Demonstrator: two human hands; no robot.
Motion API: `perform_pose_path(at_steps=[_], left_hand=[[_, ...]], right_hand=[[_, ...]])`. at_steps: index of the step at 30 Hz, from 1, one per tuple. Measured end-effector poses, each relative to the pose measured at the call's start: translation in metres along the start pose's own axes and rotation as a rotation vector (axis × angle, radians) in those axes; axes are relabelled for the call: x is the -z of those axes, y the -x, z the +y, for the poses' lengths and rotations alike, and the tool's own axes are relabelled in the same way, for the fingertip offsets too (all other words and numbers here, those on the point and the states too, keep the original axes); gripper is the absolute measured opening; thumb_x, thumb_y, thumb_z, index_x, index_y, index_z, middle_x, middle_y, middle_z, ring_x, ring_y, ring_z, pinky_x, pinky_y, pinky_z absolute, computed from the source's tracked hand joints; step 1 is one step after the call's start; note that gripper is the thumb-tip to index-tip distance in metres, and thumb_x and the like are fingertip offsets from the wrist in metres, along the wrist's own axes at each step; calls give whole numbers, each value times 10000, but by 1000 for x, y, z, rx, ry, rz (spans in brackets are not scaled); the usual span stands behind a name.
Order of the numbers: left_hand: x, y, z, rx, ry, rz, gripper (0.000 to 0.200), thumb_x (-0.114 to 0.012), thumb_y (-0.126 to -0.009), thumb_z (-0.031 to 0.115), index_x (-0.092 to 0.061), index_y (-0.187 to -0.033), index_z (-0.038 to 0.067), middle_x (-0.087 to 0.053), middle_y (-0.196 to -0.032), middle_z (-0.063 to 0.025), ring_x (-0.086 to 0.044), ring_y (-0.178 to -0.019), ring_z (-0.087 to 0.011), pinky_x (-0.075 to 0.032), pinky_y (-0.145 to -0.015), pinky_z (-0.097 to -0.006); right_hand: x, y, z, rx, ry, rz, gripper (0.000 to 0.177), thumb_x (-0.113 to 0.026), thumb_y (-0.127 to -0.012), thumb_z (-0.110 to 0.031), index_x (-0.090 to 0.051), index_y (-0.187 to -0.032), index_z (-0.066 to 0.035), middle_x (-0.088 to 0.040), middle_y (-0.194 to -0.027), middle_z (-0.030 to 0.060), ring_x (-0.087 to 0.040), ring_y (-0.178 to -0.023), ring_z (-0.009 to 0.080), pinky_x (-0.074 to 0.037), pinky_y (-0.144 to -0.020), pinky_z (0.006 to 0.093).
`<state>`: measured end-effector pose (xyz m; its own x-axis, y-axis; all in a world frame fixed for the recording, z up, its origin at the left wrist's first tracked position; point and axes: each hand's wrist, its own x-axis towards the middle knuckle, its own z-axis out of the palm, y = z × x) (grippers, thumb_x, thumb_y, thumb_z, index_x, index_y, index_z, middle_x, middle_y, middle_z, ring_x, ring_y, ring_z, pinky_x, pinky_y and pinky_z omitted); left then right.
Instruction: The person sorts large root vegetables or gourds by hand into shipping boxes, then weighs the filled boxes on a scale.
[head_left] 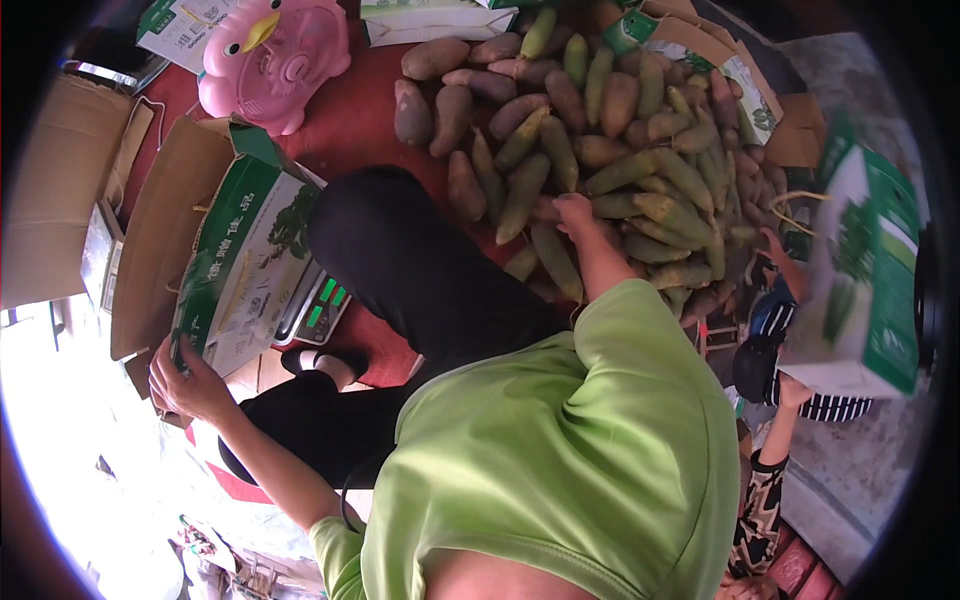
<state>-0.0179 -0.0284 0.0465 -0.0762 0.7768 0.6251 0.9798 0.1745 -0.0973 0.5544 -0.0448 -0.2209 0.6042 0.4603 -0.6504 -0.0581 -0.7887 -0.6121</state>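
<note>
My left hand (pixel 190 385) is closed on the near edge of an open green-and-white cardboard box (pixel 245 260), fingers and thumb around its rim. The box stands tilted over a digital scale (pixel 322 305) with green lit displays. My right hand (pixel 578 218) reaches into a big heap of vegetables, its fingers curled at a reddish sweet potato (pixel 543 209) that is partly hidden. Around it lie long green radishes (pixel 555 260) and more reddish-brown sweet potatoes (pixel 465 185).
A pink animal-shaped plastic fan (pixel 275 65) stands at the back left on a red surface (pixel 350 110). Another open carton (pixel 725 60) sits behind the heap. At right, another person's hand (pixel 795 390) touches a printed box (pixel 860 270). Brown cardboard (pixel 60 190) stands at far left.
</note>
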Motion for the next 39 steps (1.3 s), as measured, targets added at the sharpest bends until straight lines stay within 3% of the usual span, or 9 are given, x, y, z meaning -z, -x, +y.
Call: perform_pose_path(at_steps=[4, 9, 13, 22, 28, 34, 36, 38, 39], left_hand=[[-1, 1, -1, 16, -7, 4, 130, -643, -803, 224, -635, -912, 154, -637, -868, 32, -588, -844, -190, -366, -819, -356], [4, -2, 7, 23, 45, -3, 111, -651, -781, 185, -648, -881, 137, -643, -865, 16, -587, -843, -194, -377, -821, -350], [9, -1, 7, 36, 82, -20, 112, -658, -770, 144, -645, -880, 136, -636, -869, 14, -576, -851, -187, -349, -848, -342], [22, -9, 12, 61, 152, -84, 125, -671, -741, 96, -639, -857, 127, -620, -864, -6, -573, -865, -191, -334, -881, -346], [29, -11, 8, 86, 135, -153, 92, -645, -748, 116, -625, -835, 137, -623, -865, 10, -574, -887, -193, -334, -903, -364], [29, -12, 6, 83, 163, -162, 94, -648, -754, 120, -619, -843, 128, -618, -835, 1, -575, -874, -188, -342, -902, -351], [29, -11, 6, 89, 153, -159, 102, -654, -751, 123, -619, -847, 125, -616, -835, 1, -574, -868, -190, -344, -903, -350], [29, -11, 6, 92, 157, -165, 106, -654, -752, 129, -619, -852, 124, -615, -839, 2, -573, -869, -190, -343, -906, -348], [30, -11, 5, 92, 159, -163, 106, -654, -752, 129, -619, -852, 124, -615, -839, 2, -573, -869, -190, -343, -906, -348]], right_hand=[[-39, -2, -4, 11, 135, -163, 422, -690, -743, -256, -556, -1088, -54, -576, -932, 83, -569, -767, 243, -468, -696, 429], [-86, -21, 19, 122, 258, 224, 727, -788, -652, -258, -434, -1193, 74, -565, -1112, 193, -586, -966, 280, -471, -812, 386], [-88, -11, 8, 47, 320, 282, 742, -815, -606, -197, -439, -1148, 144, -577, -1084, 214, -602, -952, 293, -484, -813, 353], [-83, 32, -30, -156, -250, -236, 459, -748, -673, -47, -533, -1072, 26, -615, -978, 126, -627, -815, 241, -516, -670, 347], [-100, 93, -141, 708, 79, -539, 410, -674, -725, -12, -515, -1102, 17, -601, -1020, 103, -586, -913, 179, -474, -794, 318], [-116, 240, -306, 1263, 49, -655, 453, -686, -708, -31, -530, -1130, 14, -622, -1005, 85, -597, -923, 161, -481, -820, 295], [-124, 280, -343, 1544, 133, -724, 525, -711, -679, -65, -516, -1161, 9, -599, -1072, 107, -598, -947, 200, -491, -809, 319], [-130, 349, -369, 1414, 134, -936, 612, -758, -668, -122, -490, -1211, -34, -593, -1078, 122, -571, -938, 290, -452, -856, 366], [-141, 366, -376, 1634, 154, -892, 588, -754, -653, -112, -504, -1174, -4, -594, -1062, 131, -578, -920, 274, -456, -842, 350]])
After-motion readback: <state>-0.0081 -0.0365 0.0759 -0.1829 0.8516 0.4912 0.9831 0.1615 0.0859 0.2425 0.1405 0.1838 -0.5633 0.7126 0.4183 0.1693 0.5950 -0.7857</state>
